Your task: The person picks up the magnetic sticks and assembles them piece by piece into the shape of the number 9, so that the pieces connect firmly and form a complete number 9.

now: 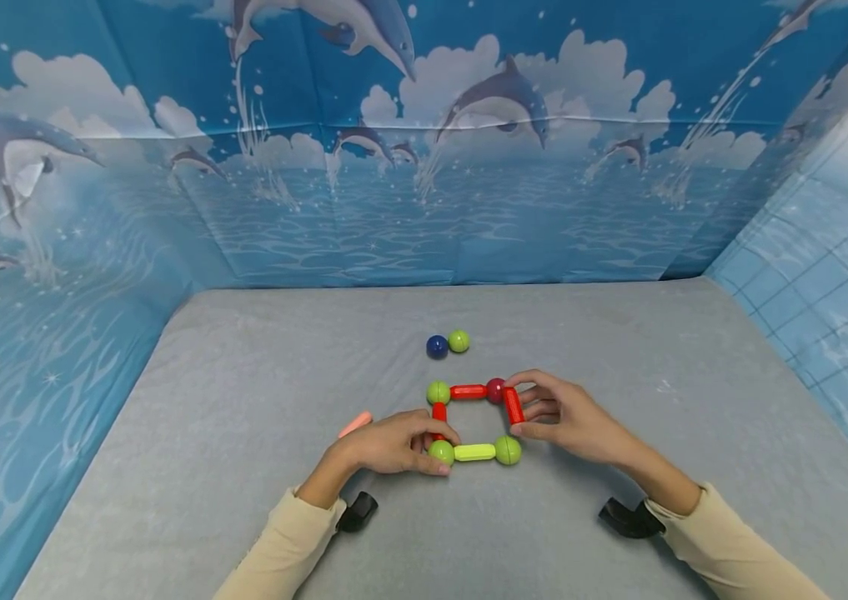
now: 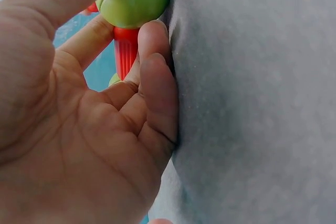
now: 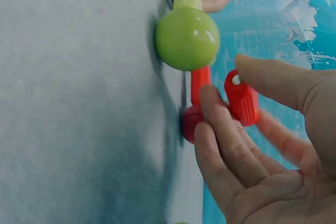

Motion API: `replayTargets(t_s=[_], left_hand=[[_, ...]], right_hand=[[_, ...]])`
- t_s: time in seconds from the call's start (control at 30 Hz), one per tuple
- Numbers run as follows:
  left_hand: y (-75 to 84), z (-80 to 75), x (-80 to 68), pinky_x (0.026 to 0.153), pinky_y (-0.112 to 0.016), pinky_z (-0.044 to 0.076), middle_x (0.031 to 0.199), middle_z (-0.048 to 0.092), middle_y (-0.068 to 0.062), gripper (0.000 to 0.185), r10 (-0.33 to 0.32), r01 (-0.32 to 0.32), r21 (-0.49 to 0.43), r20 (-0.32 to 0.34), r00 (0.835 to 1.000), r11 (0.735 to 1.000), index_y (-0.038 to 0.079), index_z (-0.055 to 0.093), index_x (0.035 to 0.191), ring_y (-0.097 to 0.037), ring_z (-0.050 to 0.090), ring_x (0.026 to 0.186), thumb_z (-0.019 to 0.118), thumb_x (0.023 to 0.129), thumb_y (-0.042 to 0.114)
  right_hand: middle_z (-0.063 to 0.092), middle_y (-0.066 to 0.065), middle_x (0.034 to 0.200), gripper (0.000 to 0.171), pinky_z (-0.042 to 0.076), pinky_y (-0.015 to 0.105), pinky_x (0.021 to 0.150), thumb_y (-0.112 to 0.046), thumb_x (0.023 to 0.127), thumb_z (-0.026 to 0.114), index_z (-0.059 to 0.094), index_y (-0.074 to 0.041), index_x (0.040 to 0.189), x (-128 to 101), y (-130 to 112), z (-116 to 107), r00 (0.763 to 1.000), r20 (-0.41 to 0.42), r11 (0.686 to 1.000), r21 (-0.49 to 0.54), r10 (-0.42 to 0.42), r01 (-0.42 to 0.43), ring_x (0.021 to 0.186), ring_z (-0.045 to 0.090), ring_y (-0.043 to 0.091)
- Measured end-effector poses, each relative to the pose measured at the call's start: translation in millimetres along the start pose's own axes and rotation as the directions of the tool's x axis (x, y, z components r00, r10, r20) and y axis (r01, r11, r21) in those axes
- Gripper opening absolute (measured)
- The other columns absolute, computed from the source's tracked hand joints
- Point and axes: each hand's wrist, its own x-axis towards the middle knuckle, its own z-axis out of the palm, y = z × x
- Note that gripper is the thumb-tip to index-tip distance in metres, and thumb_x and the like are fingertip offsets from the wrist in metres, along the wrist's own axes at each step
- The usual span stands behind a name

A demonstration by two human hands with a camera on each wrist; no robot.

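Note:
Balls and rods form a near-square on the grey cloth. My left hand (image 1: 392,442) holds its near-left green ball (image 1: 441,452), thumb on the near side, fingers round the far side. A yellow-green rod (image 1: 474,452) joins that ball to another green ball (image 1: 508,450). Up the left side, a red rod (image 1: 439,411) leads to the far-left green ball (image 1: 439,392), and a second red rod (image 1: 468,392) runs to a dark red ball (image 1: 494,390). Between thumb and fingertips, my right hand (image 1: 569,417) pinches a loose red rod (image 3: 242,100), its small pale end facing the right wrist camera.
Beyond the square lie a navy ball (image 1: 437,347) and a green ball (image 1: 459,341), side by side. A salmon-coloured rod (image 1: 355,423) lies just behind my left hand, partly covered by it. A dolphin-print sheet (image 1: 393,208) hangs round the back and sides.

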Motion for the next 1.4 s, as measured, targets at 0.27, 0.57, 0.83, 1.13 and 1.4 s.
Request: replayTargets(t_s=[0.27, 0.57, 0.83, 1.13, 1.4], left_hand=[[-0.5, 1.0, 1.4, 0.069, -0.020, 0.042, 0.094, 0.055, 0.004, 0.034, 0.001, -0.001, 0.002, 0.005, 1.000, 1.000, 0.018, 0.068, 0.125, -0.006, 0.050, 0.076, 0.074, 0.092, 0.024], [-1.6, 0.0, 3.0, 0.069, -0.020, 0.042, 0.093, 0.054, 0.004, 0.034, 0.009, -0.009, 0.010, 0.008, 1.000, 1.000, 0.018, 0.068, 0.125, -0.005, 0.049, 0.076, 0.074, 0.092, 0.025], [-1.1, 0.2, 3.4, 0.068, -0.020, 0.042, 0.092, 0.054, 0.004, 0.033, 0.002, -0.002, 0.008, 0.001, 1.000, 1.000, 0.018, 0.069, 0.124, -0.006, 0.049, 0.075, 0.075, 0.092, 0.025], [-0.3, -0.7, 2.7, 0.068, -0.020, 0.042, 0.092, 0.056, 0.004, 0.034, -0.002, 0.002, 0.019, -0.021, 1.000, 1.000, 0.019, 0.069, 0.123, -0.006, 0.050, 0.074, 0.076, 0.091, 0.025], [-0.4, -0.9, 3.7, 0.067, -0.020, 0.043, 0.089, 0.056, 0.003, 0.032, 0.012, -0.011, 0.022, -0.051, 0.999, 1.000, 0.017, 0.069, 0.121, -0.007, 0.051, 0.074, 0.077, 0.090, 0.023]], right_hand=[[0.070, 0.009, 0.110, 0.058, 0.056, 0.026, 0.079, -0.022, 0.088, 0.079, 0.048, -0.007, 0.134, 3, 1, 9, 0.999, 0.013, 0.997, -0.062, 0.036, -0.035, 0.088, 0.070, 0.013], [0.070, 0.011, 0.113, 0.044, 0.055, 0.027, 0.082, -0.018, 0.097, 0.068, 0.049, -0.004, 0.135, 4, 1, 9, 0.999, 0.046, 0.997, -0.074, 0.005, -0.001, 0.095, 0.071, 0.014], [0.070, 0.012, 0.114, 0.036, 0.056, 0.027, 0.078, -0.014, 0.097, 0.068, 0.055, -0.009, 0.130, 5, 1, 10, 0.999, 0.015, 0.991, -0.127, -0.042, 0.043, 0.096, 0.071, 0.018], [0.072, 0.009, 0.105, 0.054, 0.053, 0.026, 0.065, -0.014, 0.094, 0.070, 0.043, -0.005, 0.140, 7, -1, 11, 1.000, -0.008, 0.983, -0.183, -0.014, 0.012, 0.078, 0.066, 0.009], [0.070, 0.005, 0.101, 0.063, 0.052, 0.026, 0.064, -0.013, 0.092, 0.070, 0.039, 0.001, 0.145, 13, -1, 11, 0.999, -0.011, 0.981, -0.189, 0.043, -0.044, 0.074, 0.063, 0.011]])
